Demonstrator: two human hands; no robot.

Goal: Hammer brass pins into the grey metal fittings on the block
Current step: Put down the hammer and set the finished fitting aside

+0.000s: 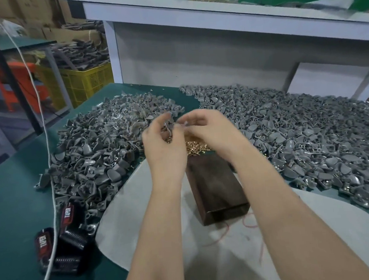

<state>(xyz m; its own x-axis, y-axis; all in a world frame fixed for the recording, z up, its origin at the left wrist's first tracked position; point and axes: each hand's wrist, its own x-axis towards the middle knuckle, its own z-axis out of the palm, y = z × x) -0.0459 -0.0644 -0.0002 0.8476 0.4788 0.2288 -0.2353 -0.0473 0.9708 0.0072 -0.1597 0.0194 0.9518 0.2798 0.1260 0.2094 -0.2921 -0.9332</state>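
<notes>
L hand (164, 142) pinches grey fitting (167, 127) — R hand (209, 129) curled close by, grip blurred, can't tell.

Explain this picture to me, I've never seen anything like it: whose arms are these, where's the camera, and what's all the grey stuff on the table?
There is no machine here: a person works with bare hands, and one camera worn on their head looks forward and down, so the arms reach in from the bottom. The left hand and right hand meet above a small heap of brass pins. A small grey piece shows between their fingertips, but blur hides which hand grips it. On the green table lie two big piles of grey metal fittings, either side. Nearer the person, a dark block rests on a pale grey sheet. At the left lie black items with red labels and a white cable.
</notes>
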